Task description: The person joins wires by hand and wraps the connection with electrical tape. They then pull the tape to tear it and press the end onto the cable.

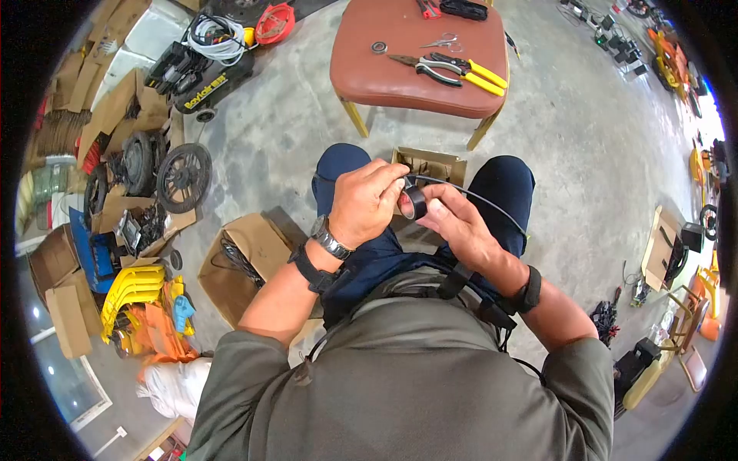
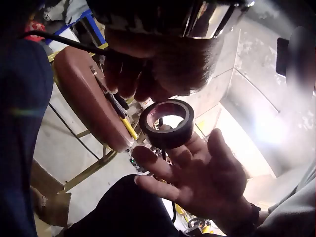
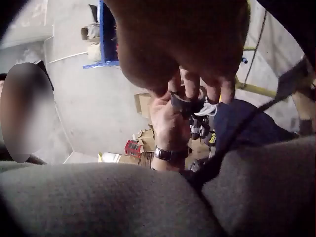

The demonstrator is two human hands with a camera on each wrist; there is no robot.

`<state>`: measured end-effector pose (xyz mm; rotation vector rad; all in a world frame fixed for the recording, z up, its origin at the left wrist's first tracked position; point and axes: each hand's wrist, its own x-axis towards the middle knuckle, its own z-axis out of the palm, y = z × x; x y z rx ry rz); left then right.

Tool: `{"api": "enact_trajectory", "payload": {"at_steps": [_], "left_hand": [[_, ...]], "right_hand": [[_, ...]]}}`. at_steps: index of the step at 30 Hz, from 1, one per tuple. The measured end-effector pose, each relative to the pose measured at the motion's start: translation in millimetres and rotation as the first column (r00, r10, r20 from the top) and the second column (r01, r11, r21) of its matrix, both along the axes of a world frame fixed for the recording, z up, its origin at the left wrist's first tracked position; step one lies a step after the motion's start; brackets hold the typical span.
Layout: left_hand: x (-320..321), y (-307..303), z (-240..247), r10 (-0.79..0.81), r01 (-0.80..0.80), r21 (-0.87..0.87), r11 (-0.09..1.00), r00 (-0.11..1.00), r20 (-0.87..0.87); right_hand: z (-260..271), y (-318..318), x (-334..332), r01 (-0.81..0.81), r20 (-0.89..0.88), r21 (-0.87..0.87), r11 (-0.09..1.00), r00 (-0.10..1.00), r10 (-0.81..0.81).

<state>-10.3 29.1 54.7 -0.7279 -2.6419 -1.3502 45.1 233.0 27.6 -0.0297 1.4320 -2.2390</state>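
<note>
A roll of black tape [image 1: 416, 203] sits between the two hands, above the lap. My right hand [image 1: 463, 229] holds the roll with its fingers; in the left wrist view the roll [image 2: 168, 136] touches the fingers of that hand [image 2: 207, 173], whose other fingers are spread. With bent fingers, my left hand [image 1: 360, 201] grips a thin black cable [image 1: 492, 203] just beside the roll. The cable [image 2: 64, 40] also runs into the left hand [image 2: 173, 64] in the left wrist view. In the right wrist view, the roll [image 3: 185, 105] partly hides the fingertips.
A brown padded chair [image 1: 384, 77] ahead carries yellow-handled pliers [image 1: 480, 77], scissors [image 1: 444, 41] and a small ring-shaped roll [image 1: 379, 48]. Between the knees stands a small open box [image 1: 453, 167]. A larger carton [image 1: 261, 238] with cables is at the left, beside wheels and yellow parts [image 1: 138, 296].
</note>
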Motion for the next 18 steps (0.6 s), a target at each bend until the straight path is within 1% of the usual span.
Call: {"api": "enact_trajectory", "payload": {"at_steps": [3,4,7,10,13,16,18], "left_hand": [[0.7,0.6,-3.6,-0.01,0.01,-0.009,1.0,1.0,-0.019],[0.6,0.4,-4.4,-0.015,0.014,-0.015,1.0,0.999,-0.03],[2.1,1.4,-3.3,-0.031,0.032,-0.035,0.999,0.999,0.006],[2.1,1.1,-6.6,-0.036,0.035,-0.029,0.999,0.999,-0.033],[3.0,2.0,-5.9,-0.04,0.037,-0.063,0.997,0.998,-0.043],[3.8,0.5,-5.8,-0.046,0.047,-0.08,0.996,0.999,0.014],[3.4,-1.0,-10.6,-0.048,0.048,-0.057,0.997,0.999,0.013]], "right_hand": [[7.1,-13.6,-4.2,0.093,0.245,-0.119,0.989,0.968,-0.061],[3.2,-19.8,-6.4,0.168,0.349,-0.155,0.973,0.931,-0.105],[-15.1,-21.0,-15.5,0.104,0.401,-0.226,0.969,0.916,-0.004],[-10.9,-28.0,-22.1,0.145,0.424,-0.166,0.975,0.904,-0.063],[-17.1,-29.0,-23.9,0.173,0.396,-0.19,0.966,0.914,-0.086],[-16.3,-26.4,-24.7,0.176,0.435,-0.233,0.957,0.898,-0.059],[-14.4,-24.4,-24.2,0.158,0.46,-0.177,0.971,0.886,-0.06]]}}
